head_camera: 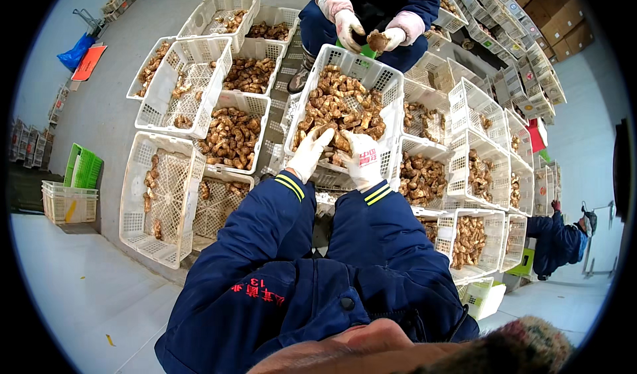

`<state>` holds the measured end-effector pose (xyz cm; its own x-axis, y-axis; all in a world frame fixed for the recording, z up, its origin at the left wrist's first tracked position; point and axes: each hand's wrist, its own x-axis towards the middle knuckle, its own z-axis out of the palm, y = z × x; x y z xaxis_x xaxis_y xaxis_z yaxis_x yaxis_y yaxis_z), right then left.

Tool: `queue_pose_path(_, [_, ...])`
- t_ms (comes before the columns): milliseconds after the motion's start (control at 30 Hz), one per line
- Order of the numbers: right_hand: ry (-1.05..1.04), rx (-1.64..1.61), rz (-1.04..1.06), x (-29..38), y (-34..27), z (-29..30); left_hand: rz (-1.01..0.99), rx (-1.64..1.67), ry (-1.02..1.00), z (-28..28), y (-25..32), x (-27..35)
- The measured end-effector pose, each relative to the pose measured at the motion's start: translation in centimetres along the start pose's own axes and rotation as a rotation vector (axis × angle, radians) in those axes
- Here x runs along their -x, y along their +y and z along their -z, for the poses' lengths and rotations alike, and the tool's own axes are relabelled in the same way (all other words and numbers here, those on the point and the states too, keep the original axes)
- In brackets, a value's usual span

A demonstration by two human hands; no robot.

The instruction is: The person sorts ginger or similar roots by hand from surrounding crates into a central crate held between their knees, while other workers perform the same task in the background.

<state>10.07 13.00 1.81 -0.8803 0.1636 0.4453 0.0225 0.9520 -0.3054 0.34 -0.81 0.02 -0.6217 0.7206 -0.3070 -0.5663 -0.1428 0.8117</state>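
A white perforated plastic crate [395,83] stands before me, part filled with brown matsutake-like mushrooms [343,97]. Both my hands wear white gloves and are over its near end. My left hand [312,152] has its fingertips on or just above the mushrooms; whether it grips one is unclear. Close beside it on the right, my right hand [363,160], its glove printed in red on the back, has its fingers at a brown mushroom [341,141]. The fingertips partly hide what lies between the hands.
Across the crate sits a co-worker in gloves, one hand holding a mushroom [378,41]. White crates with mushrooms stand close on my left [194,175] and are stacked on my right [450,167]. Green baskets [82,167] stand far left. Another person [557,242] is at the far right.
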Motion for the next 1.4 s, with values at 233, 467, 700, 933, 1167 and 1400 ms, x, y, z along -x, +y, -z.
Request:
queue_pose_path(233, [-0.142, -0.092, -0.254, 1.4, 1.7, -2.2, -0.26, -0.223, -0.043, -0.3, -0.3, -0.9])
queue_pose_path(467, [-0.138, -0.198, -0.294, 1.5, 1.8, -2.1, -0.256, -0.143, -0.152, -0.1, -0.2, -1.0])
queue_pose_path(700, [-0.038, -0.023, -0.17, 1.2, 2.5, -2.0, -0.267, -0.176, -0.106, -0.9, 0.9, 0.2])
queue_pose_path(933, [-0.188, 0.006, -0.219, 0.3, -0.2, 0.3, -0.164, 0.136, -0.057, 0.5, -0.2, -0.6])
queue_pose_path(1167, [-0.237, -0.336, -0.234, 0.8, 1.0, -0.9, -0.17, 0.274, -0.102, 0.6, -0.6, -0.7])
queue_pose_path(1400, [-0.102, -0.345, -0.181, 1.5, 2.4, -2.5, -0.14, 0.07, -0.087, 1.1, -1.5, -1.7])
